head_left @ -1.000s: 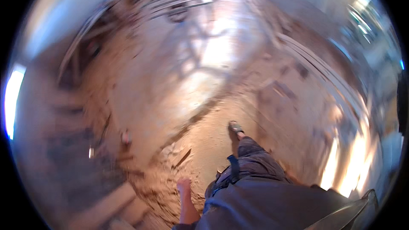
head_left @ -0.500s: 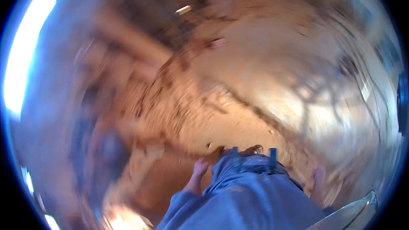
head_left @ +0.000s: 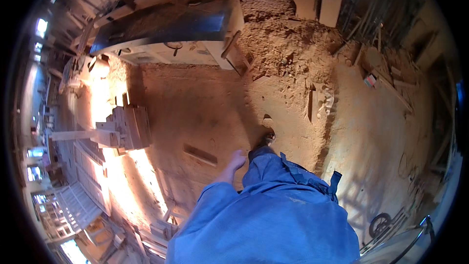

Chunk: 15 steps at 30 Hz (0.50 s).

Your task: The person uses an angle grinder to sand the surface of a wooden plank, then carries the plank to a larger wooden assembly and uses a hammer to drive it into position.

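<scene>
My left hand hangs low beside my blue shirt, over the dusty floor. Nothing can be seen in it, and its fingers are too small to make out as apart or curled. My right hand is out of sight, on the far side of my body. One of my feet shows in front of my trousers, on the floor. Closest to the left hand lies a short wooden board, flat on the ground and not touched.
A long machine with a dark flat top stands ahead on the left. Heaped wood shavings lie beside it. Stacked timber blocks stand at left. Scrap sticks lean at far right; a spoked wheel lies at lower right.
The view has turned and come into focus; the machine and timber stack now show plainly. My right hand has gone out of view. The left hand stays low at my side.
</scene>
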{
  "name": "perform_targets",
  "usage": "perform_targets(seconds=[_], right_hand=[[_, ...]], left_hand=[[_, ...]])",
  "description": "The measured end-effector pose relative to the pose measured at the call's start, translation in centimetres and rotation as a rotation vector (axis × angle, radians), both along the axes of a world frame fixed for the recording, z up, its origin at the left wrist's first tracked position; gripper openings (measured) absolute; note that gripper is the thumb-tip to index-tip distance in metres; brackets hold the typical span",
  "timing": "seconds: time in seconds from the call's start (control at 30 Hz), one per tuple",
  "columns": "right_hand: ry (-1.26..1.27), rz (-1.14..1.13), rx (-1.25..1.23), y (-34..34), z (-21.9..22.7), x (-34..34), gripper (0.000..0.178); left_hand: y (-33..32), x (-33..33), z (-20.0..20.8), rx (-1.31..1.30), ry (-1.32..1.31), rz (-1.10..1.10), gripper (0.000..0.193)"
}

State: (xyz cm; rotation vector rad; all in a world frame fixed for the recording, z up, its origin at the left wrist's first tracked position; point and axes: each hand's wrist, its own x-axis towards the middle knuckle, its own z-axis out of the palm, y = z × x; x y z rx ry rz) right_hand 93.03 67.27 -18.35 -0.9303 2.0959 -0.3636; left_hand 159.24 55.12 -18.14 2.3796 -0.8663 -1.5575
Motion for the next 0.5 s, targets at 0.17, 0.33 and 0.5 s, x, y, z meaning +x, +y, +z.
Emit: perform_targets(seconds=[0.17,0.33,0.5], right_hand=[[-0.167,-0.099,0.016,-10.1,2.1,3.5,0.042],[-0.154,0.227,0.088,-14.1,8.6,9.1,0.043],[-0.134,0.237,0.143,-13.3,8.9,14.7,0.042]], left_hand=[[2.8,7.8,-0.8,0.110,-0.016,0.168,0.061],[-0.5,8.0,1.2,0.053,-0.076,0.283,0.062],[-6.1,6.2,0.8,-0.087,-0.142,0.037,0.059]])
